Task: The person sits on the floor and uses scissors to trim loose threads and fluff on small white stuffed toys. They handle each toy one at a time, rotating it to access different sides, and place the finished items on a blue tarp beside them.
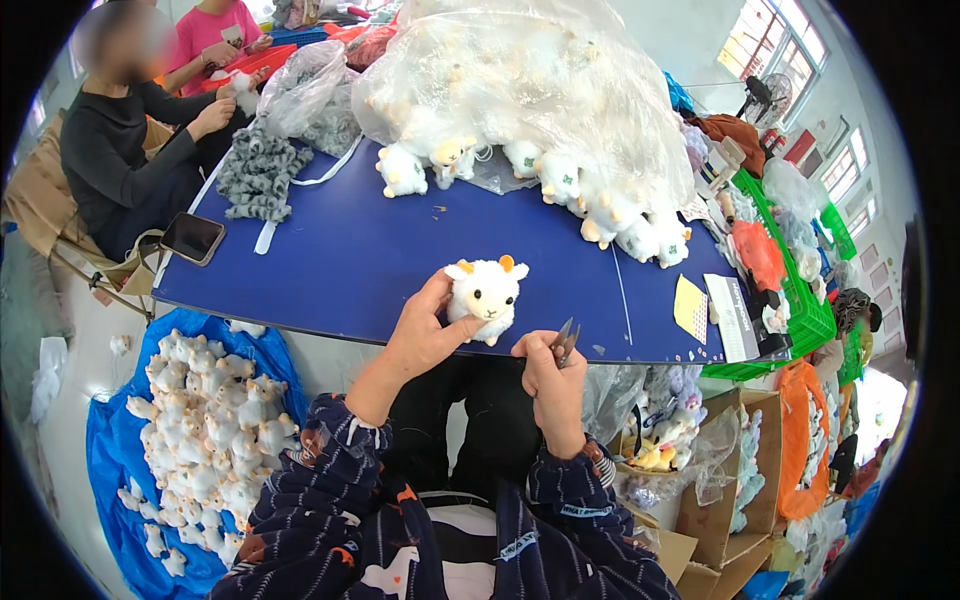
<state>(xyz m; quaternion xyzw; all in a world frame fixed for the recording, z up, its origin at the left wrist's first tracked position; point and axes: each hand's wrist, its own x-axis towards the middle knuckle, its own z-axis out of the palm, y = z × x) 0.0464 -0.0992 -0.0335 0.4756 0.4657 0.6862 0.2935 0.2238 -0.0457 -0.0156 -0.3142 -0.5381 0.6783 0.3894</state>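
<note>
My left hand (428, 325) is closed around the side of a small white plush sheep (484, 299) with orange horns and black eyes, its face turned toward me. The toy is held just above the near edge of the blue table (400, 252). To its right, my right hand (553, 385) is wrapped round a pair of small metal snips (566, 340), their pointed blades sticking up past the fingers. The snips and the toy are apart. Their handles are mostly hidden in my palm.
A large clear plastic bag (510, 80) of similar plush sheep spills onto the table's far side. A phone (193, 239) lies at the left edge, near grey plush pieces (262, 172). On the floor, a blue sack (110, 440) holds many more sheep. Two people work at the far left.
</note>
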